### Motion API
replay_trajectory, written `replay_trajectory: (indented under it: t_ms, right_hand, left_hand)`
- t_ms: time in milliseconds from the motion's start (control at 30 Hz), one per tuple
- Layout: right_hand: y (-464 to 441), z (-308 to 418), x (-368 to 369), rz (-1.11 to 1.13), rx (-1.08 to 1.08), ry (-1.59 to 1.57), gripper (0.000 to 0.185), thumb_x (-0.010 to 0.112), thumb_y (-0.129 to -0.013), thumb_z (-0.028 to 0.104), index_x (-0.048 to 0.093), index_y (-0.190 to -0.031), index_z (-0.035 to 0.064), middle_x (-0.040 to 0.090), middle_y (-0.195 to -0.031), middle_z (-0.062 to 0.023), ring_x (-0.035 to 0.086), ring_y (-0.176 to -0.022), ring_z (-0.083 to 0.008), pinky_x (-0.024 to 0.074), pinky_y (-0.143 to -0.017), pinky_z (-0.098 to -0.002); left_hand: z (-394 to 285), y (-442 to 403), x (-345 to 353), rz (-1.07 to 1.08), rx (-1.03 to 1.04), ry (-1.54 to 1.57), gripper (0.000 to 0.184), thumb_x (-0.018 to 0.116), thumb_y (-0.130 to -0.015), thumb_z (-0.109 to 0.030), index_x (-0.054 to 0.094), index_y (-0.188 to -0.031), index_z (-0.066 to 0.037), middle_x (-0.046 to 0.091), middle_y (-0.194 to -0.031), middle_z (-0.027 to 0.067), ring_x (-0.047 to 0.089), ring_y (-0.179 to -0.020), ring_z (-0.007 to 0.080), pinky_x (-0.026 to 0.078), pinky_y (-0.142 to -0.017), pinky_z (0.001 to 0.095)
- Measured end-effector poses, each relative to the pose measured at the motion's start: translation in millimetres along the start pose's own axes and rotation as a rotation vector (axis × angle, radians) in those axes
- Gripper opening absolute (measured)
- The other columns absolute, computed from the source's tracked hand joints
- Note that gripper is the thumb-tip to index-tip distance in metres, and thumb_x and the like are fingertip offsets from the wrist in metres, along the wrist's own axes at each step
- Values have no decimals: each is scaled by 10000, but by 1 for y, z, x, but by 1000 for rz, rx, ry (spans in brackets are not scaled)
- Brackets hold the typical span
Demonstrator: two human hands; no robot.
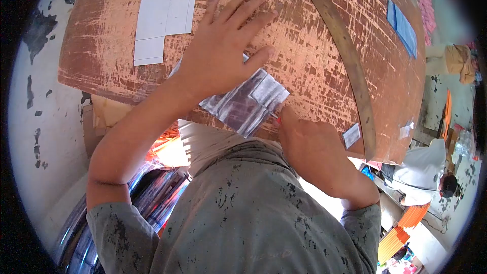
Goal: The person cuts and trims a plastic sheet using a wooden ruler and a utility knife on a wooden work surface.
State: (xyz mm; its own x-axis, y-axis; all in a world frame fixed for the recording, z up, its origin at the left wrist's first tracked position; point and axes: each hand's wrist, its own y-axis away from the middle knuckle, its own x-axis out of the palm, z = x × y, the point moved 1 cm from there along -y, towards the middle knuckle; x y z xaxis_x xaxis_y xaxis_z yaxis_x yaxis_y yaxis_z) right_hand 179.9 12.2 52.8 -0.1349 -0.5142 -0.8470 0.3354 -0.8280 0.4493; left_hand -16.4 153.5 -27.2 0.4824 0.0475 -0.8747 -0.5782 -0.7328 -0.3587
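Note:
My left hand (225,45) lies flat with its fingers spread on the worn brown board (284,40), its heel over a shiny grey, streaked sheet (236,104). Part of that sheet is hidden under the hand and wrist. A small lighter rectangular patch (269,91) shows at the sheet's right end. Beside this end, my right hand (309,134) is closed on a thin tool with a red part (278,120). Its narrow tip is at the sheet's lower right edge; most of the tool is hidden, so its kind is unclear.
A white paper template (154,20) with ruled lines lies at upper left. To the right are a long wooden strip (350,66), a folded blue piece (402,28) and a small pale scrap (351,135). A person in a white shirt (418,172) is at far right.

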Motion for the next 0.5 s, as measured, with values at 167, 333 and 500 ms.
replay_trajectory:
  t_ms: [167, 333, 500]
  right_hand:
    - [9, -2, -1, 68, 34, -31, 128, 544, -1028, 89, 547, -1098, -18, 742, -752, -233, 777, -696, -439, 611, -577, -542]
    - [14, -4, 2, 59, 41, -14, 130, 543, -1033, 99, 542, -1094, -15, 733, -731, -236, 777, -698, -439, 605, -577, -557]
    - [22, -9, 8, 65, 56, 24, 123, 534, -1047, 102, 538, -1097, -9, 727, -718, -233, 778, -696, -440, 598, -572, -566]
  left_hand:
    - [0, 0, 1, 12, -13, -9, 639, 691, -1027, -460, 579, -1593, -184, 445, -1739, 98, 366, -1624, 358, 216, -1344, 631]
    - [0, 1, 2, 13, -8, 0, 642, 693, -1027, -452, 571, -1599, -187, 431, -1748, 92, 360, -1626, 358, 212, -1346, 636]
    - [-1, 2, 3, 11, -10, -9, 661, 699, -1025, -444, 555, -1609, -172, 410, -1760, 96, 349, -1632, 359, 203, -1352, 625]
